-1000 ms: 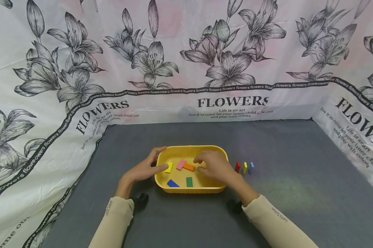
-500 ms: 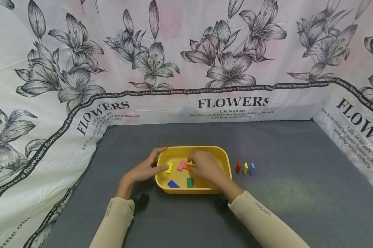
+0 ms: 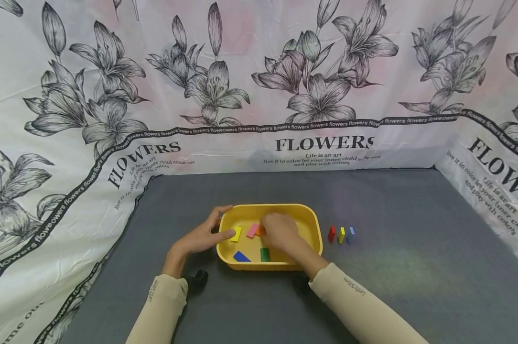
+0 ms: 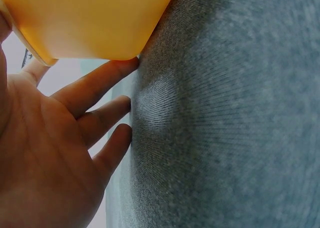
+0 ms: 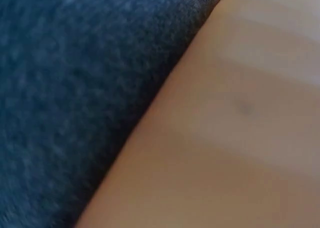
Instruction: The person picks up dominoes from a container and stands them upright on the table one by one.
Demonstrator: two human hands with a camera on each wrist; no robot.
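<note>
A yellow plastic tray (image 3: 267, 266) sits on the table in the head view. My left hand (image 3: 200, 236) is at its left end, thumb over the rim and index finger at the far corner. In the left wrist view, the other fingers of the left hand (image 4: 60, 123) are spread and straight against the tray's outer wall (image 4: 90, 28) and the table. My right hand (image 3: 280, 231) reaches inside, fingers curled down at an orange block (image 3: 259, 231), most of it hidden. Around it lie a pink block (image 3: 252, 230), a yellow block (image 3: 236, 234), a blue block (image 3: 241, 256) and a green block (image 3: 264, 254).
To the right of the tray, a red block (image 3: 331, 234), a second yellow block (image 3: 341, 235) and a light blue block (image 3: 350, 235) stand upright in a row. A flower-printed cloth (image 3: 224, 157) borders the grey table (image 3: 414, 267). The right wrist view is mostly blurred skin and dark cloth.
My right hand has moved left inside the tray and come down over the orange block, its fingers curling in. The left hand stays at the tray's left end.
</note>
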